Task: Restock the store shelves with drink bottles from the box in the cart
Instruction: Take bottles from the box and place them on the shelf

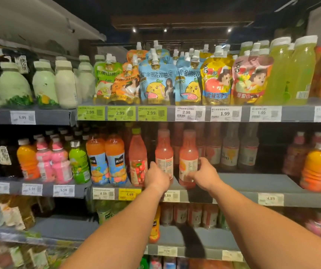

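Both my arms reach out to the middle shelf (252,183). My left hand (156,178) wraps the lower part of a pink juice bottle (163,150) that stands upright near the shelf's front. My right hand (204,175) grips a second pink juice bottle (188,152) right beside it, fingers around its label. Both bottles rest on the shelf. Behind them stand more pale pink bottles (230,150) deeper in. The box and the cart are out of sight.
Left of the two bottles stand a red fruit bottle (137,158) and orange juice bottles (106,158). Bare shelf lies to the right, up to an orange bottle (315,167). Spouted pouches (155,78) fill the shelf above. Price tags (270,199) line the shelf edges.
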